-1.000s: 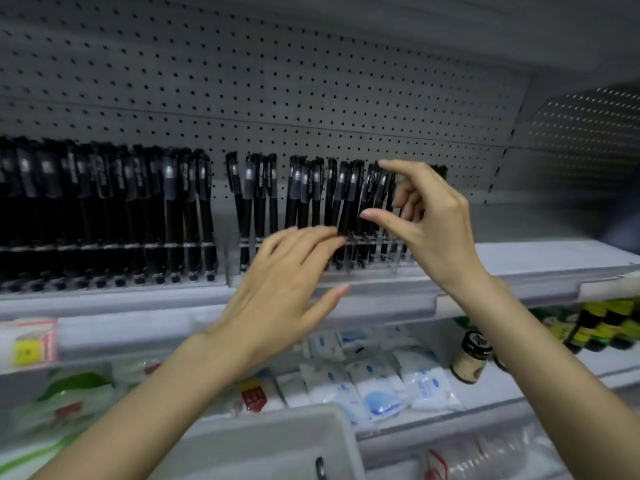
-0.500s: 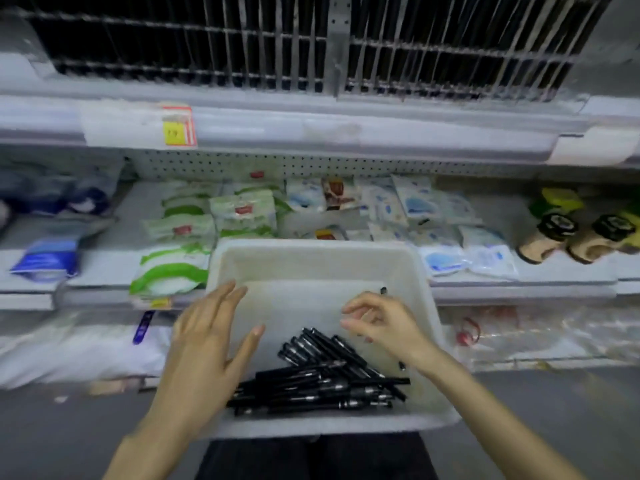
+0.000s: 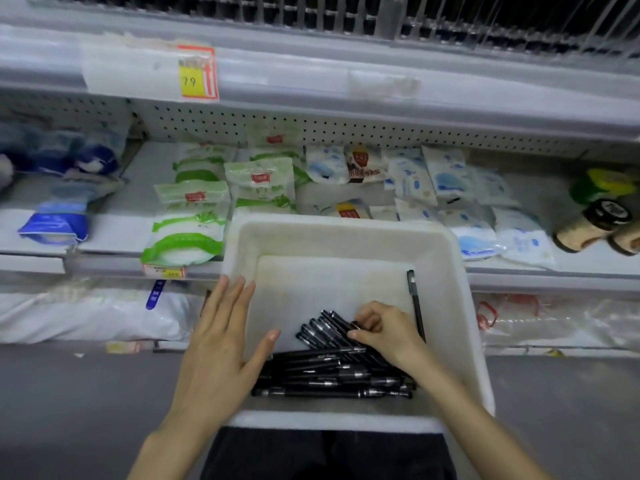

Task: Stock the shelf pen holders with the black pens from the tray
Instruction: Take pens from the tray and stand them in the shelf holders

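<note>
White tray (image 3: 346, 237) at centre frame, low. Black pens (image 3: 329, 375) heaped in tray's 6 o'clock end, mostly lying crosswise, a few fanned toward 11 o'clock. One single pen (image 3: 415, 306) apart from heap, lying along tray's 3 o'clock wall. Right hand (image 3: 384, 332) down on heap at its 1 o'clock edge, fingers curled and pinching the end of one pen. Left hand (image 3: 221, 344) at tray's 9 o'clock wall, flat and released, fingers spread, thumb reaching over heap's 9 o'clock edge; grasped nothing. Pen holders (image 3: 346, 15) seen at 12 o'clock, top of frame, only lower parts visible. Shelf (image 3: 346, 95) beneath them carried a yellow price tag (image 3: 197, 74) at 10 o'clock. Bagged goods (image 3: 194, 216) on lower shelf beyond tray.
</note>
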The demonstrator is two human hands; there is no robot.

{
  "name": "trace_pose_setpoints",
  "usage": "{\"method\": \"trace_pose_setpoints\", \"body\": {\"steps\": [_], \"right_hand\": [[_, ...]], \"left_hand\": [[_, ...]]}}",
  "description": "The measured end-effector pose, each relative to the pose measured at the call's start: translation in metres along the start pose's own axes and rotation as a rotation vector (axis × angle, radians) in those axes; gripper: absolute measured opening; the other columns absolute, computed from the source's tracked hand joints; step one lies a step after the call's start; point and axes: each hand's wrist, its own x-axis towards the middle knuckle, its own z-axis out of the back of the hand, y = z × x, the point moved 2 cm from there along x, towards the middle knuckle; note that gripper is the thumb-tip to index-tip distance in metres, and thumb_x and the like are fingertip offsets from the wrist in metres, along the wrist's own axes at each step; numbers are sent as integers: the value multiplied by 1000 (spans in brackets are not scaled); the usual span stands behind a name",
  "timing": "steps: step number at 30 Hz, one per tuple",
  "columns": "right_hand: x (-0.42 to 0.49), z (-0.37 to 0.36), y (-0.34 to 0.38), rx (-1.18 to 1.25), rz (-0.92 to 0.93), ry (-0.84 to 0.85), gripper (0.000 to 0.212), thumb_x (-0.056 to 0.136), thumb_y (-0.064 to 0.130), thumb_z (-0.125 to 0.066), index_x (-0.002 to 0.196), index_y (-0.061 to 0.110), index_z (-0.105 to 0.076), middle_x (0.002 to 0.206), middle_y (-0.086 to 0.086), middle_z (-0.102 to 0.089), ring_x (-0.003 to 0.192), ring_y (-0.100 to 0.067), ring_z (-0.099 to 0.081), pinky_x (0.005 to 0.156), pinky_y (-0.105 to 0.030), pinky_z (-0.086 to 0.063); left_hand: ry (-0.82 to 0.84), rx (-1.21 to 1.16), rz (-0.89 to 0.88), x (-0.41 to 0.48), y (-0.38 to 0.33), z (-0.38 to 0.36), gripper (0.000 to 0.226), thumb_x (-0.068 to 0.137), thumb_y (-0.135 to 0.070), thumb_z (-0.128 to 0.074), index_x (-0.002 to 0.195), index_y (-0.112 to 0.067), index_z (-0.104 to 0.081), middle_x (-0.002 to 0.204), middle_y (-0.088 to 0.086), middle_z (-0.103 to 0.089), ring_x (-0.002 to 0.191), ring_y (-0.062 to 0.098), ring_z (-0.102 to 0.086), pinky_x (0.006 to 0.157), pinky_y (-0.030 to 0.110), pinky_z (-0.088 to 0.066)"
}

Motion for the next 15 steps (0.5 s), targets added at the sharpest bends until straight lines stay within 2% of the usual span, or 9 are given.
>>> {"method": "trace_pose_setpoints", "body": {"steps": [4,7,11,15], "right_hand": [[2,-3,-3,58,-33,38,21,72,20,-82,80,23,-63,75,7,-59,66,-2,-51,60,-10,-39],[0,-4,-2,69,-28,72,26,71,17,-82,69,27,-59,71,8,-58,63,0,-49,59,-12,-38],[-4,0,1,87,7,84,33,68,11,-84,65,26,-55,66,11,-56,56,3,-50,58,-12,-39],[-6,14,2,123,10,49,33,65,10,-85,66,27,-57,66,8,-58,58,-1,-50,59,-13,-41]], "left_hand": [[8,20,-2,0,2,-1,73,94,-59,-32,148,-11,-33,156,0,-27,148,11,-4,115,28,-9],[11,41,-6,0,2,-2,73,94,-59,-33,148,-10,-33,156,0,-27,148,13,-5,114,28,-11],[17,49,-5,1,4,-3,75,93,-61,-32,148,-11,-34,156,-2,-27,148,12,-4,115,27,-11],[16,31,11,1,2,0,76,93,-64,-28,149,-13,-33,156,-4,-26,147,8,-1,115,36,-21]]}}
